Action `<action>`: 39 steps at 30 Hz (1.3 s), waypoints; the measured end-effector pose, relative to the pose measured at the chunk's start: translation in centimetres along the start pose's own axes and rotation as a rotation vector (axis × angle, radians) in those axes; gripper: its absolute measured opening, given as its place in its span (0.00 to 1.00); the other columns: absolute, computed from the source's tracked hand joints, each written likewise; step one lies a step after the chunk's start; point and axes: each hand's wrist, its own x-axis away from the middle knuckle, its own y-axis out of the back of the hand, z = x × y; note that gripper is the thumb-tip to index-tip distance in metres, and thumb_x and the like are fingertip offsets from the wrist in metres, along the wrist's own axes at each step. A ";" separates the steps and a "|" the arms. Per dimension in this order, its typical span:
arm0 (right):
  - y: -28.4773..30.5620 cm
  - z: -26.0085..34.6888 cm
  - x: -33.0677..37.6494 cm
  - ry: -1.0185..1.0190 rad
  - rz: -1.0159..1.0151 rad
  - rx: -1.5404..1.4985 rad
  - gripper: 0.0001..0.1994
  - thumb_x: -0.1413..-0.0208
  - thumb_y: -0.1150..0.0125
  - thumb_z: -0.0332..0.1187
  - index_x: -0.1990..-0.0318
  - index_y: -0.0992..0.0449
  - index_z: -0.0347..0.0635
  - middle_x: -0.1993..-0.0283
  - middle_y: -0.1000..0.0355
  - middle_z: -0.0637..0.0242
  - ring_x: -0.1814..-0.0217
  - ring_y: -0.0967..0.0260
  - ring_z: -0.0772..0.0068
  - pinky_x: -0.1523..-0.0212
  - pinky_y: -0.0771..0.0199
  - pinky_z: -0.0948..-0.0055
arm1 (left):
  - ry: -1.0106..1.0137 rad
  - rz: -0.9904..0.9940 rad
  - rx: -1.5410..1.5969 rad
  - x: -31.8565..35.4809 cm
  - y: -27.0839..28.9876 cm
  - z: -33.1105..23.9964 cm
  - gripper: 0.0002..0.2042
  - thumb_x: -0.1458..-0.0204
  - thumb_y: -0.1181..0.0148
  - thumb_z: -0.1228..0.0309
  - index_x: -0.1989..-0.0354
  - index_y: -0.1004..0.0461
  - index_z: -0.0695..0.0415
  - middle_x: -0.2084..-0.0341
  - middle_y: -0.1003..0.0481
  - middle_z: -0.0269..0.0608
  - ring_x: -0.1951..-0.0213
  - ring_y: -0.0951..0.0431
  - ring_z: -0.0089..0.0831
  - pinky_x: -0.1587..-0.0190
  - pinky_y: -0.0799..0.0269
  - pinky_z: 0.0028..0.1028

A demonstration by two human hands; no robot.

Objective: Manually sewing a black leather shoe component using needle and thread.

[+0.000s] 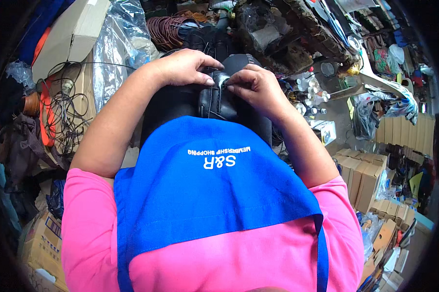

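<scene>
Above the blue apron [214,190], left hand [183,65] and right hand [256,87] pinch a black leather shoe [219,97], mid-stitching; next needs firm fingertip tension.

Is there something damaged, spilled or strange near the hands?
Nothing looks damaged or spilled. The left hand and right hand pinch the black leather piece at its top edge. Only the surroundings are cluttered, with tangled wires at the left.
</scene>
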 end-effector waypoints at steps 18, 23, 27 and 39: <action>-1.4 -2.1 -0.1 -0.044 -0.015 -0.183 0.08 0.58 0.30 0.28 0.69 0.21 0.40 0.74 0.27 0.67 0.72 0.29 0.77 0.69 0.30 0.77 | -0.007 -0.003 0.213 -1.3 -1.4 0.2 0.17 0.60 0.34 0.72 0.60 0.27 0.60 0.71 0.28 0.38 0.67 0.30 0.26 0.61 0.33 0.28; -1.3 -2.1 1.5 0.105 -0.040 0.045 0.13 0.55 0.37 0.30 0.60 0.20 0.58 0.72 0.32 0.69 0.63 0.33 0.64 0.58 0.40 0.66 | -0.029 -0.315 -0.013 2.6 -2.2 -1.2 0.16 0.53 0.50 0.83 0.55 0.26 0.56 0.64 0.33 0.46 0.59 0.31 0.38 0.55 0.34 0.31; -0.8 -2.5 1.5 0.095 -0.009 0.046 0.13 0.56 0.37 0.27 0.61 0.20 0.56 0.72 0.31 0.69 0.64 0.32 0.65 0.60 0.37 0.66 | -0.039 -0.512 -0.032 4.6 -3.0 -2.4 0.15 0.55 0.46 0.84 0.60 0.22 0.55 0.70 0.31 0.43 0.63 0.29 0.37 0.58 0.32 0.30; -0.3 -3.4 0.2 0.007 0.111 -0.114 0.12 0.51 0.42 0.27 0.61 0.19 0.57 0.71 0.32 0.71 0.63 0.34 0.71 0.59 0.35 0.71 | -0.052 -0.606 -0.147 5.0 -3.5 -2.6 0.06 0.63 0.33 0.74 0.74 0.20 0.51 0.81 0.35 0.38 0.73 0.31 0.36 0.68 0.34 0.35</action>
